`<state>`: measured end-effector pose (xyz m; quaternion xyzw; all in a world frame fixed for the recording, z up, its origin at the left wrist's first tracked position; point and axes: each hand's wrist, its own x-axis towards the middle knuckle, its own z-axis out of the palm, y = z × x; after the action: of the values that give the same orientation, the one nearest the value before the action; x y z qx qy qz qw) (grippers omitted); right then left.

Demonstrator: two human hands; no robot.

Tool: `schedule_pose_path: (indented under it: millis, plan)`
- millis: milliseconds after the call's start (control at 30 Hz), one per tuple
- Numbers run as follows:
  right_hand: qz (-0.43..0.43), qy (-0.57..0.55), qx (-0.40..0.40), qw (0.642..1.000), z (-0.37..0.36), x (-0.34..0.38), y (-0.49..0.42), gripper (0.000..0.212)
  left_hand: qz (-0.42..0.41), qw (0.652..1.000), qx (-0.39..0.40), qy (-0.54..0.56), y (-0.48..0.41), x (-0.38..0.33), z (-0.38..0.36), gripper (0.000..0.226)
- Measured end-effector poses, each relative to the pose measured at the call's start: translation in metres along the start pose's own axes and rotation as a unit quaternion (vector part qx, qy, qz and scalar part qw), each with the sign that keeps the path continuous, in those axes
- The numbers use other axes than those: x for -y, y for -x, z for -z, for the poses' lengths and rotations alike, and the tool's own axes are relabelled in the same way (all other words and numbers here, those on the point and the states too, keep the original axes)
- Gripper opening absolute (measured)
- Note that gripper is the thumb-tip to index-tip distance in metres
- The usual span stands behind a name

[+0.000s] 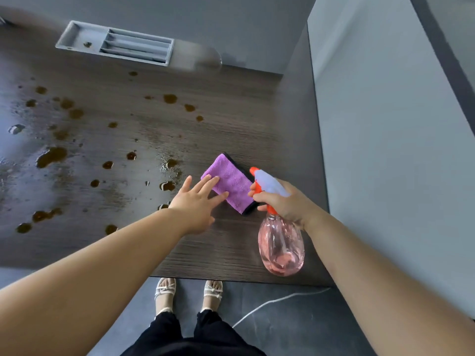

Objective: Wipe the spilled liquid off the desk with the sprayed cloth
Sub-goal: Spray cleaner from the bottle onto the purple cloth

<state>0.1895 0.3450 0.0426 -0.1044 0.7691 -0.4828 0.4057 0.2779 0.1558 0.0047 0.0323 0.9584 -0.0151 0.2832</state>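
Well, brown spilled liquid point(51, 156) dots the counter point(244, 119) across the left and centre of the frame, not yet wiped. Right of centre, the left hand point(198, 201) lays straight fingers point(210, 182) flat on the purple cloth point(232, 185), likely pinning it for spraying. Further right, the right hand point(285, 201) curls its fingers round the spray bottle point(281, 245), nozzle over the cloth.

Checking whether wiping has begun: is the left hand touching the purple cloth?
Touching. Head view: left hand rests straight fingers on the purple cloth.
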Motion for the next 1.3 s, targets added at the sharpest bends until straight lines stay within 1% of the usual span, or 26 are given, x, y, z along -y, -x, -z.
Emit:
schedule_pose_path:
  millis: [67,133,167,233,333,467,533,633,733,867,933,1033,1133,1233,1300]
  plan:
    - [-0.021,0.023,-0.006,1.0,-0.007,0.005,-0.002,0.035,0.007,1.0,-0.003,0.0,0.0,0.0,0.0,0.069]
    - [-0.052,0.055,-0.007,0.997,-0.012,0.007,-0.004,0.027,0.007,1.0,-0.013,0.002,0.002,0.0,-0.001,0.068]
    - [-0.071,0.073,0.001,0.995,-0.015,0.007,-0.006,0.026,0.006,1.0,-0.018,0.005,0.004,0.0,-0.002,0.068]
    - [-0.101,0.107,0.011,0.989,-0.019,0.007,-0.009,0.032,0.004,1.0,-0.022,0.016,0.006,0.003,-0.005,0.067]
    - [-0.117,0.13,0.002,0.985,-0.026,0.007,-0.013,0.04,0.0,0.999,-0.012,0.039,0.008,0.008,-0.01,0.069]
    - [-0.142,0.11,-0.021,0.984,-0.035,0.007,-0.017,0.028,-0.011,0.997,-0.005,0.076,0.006,0.011,-0.007,0.068]
    - [-0.156,0.106,-0.04,0.981,-0.036,0.008,-0.02,0.029,-0.013,0.995,-0.002,0.103,0.004,0.013,-0.005,0.068]
    - [-0.15,0.12,-0.043,0.981,-0.034,0.015,-0.024,0.032,-0.015,0.992,0.003,0.125,0.004,0.014,-0.004,0.068]
    - [-0.145,0.103,-0.048,0.983,-0.032,0.021,-0.028,0.035,-0.017,0.988,0.011,0.15,0.005,0.014,-0.002,0.067]
    - [-0.163,0.108,-0.06,0.979,-0.034,0.021,-0.031,0.035,-0.017,0.986,0.02,0.166,0.005,0.014,0.0,0.067]
    - [-0.17,0.095,-0.064,0.979,-0.034,0.021,-0.029,0.027,-0.016,0.985,0.022,0.17,0.004,0.014,-0.001,0.067]
    - [-0.174,0.115,-0.066,0.976,-0.028,0.019,-0.025,0.017,-0.017,0.985,0.02,0.172,0.002,0.014,-0.002,0.068]
    - [-0.191,0.136,-0.067,0.97,-0.022,0.013,-0.017,0.023,-0.017,0.984,0.02,0.173,0.002,0.013,-0.002,0.068]
    - [-0.196,0.165,-0.041,0.966,-0.02,0.007,-0.01,0.022,-0.016,0.985,0.02,0.173,0.001,0.013,-0.002,0.069]
    - [-0.186,0.169,-0.028,0.967,-0.021,0.004,-0.007,0.027,-0.014,0.984,0.022,0.175,0.001,0.013,-0.002,0.069]
